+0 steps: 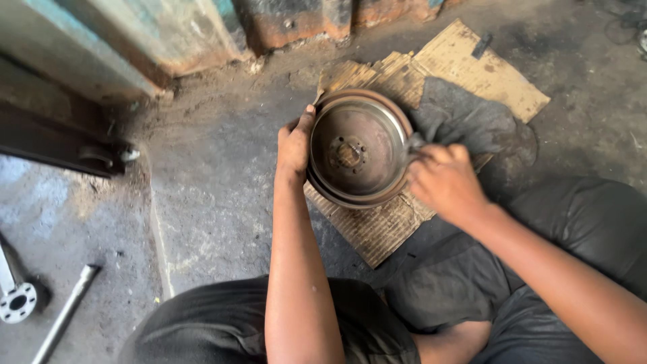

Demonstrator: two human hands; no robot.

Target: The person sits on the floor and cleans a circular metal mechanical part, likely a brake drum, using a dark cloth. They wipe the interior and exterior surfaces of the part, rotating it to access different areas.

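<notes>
A rusty round metal drum (358,148), bowl-shaped with a bolt-hole hub in its middle, stands on a worn sheet of cardboard (472,67) on the floor. My left hand (294,145) grips the drum's left rim, thumb up along the edge. My right hand (445,178) is closed on a dark grey rag (465,118) and presses it against the drum's right rim. The rag trails away over the cardboard behind my hand.
I sit on a dirty concrete floor with my knees in dark trousers (552,269) at the bottom. A metal rod (67,310) and a white flanged part (17,296) lie at lower left. A rusty painted metal structure (202,34) runs along the top.
</notes>
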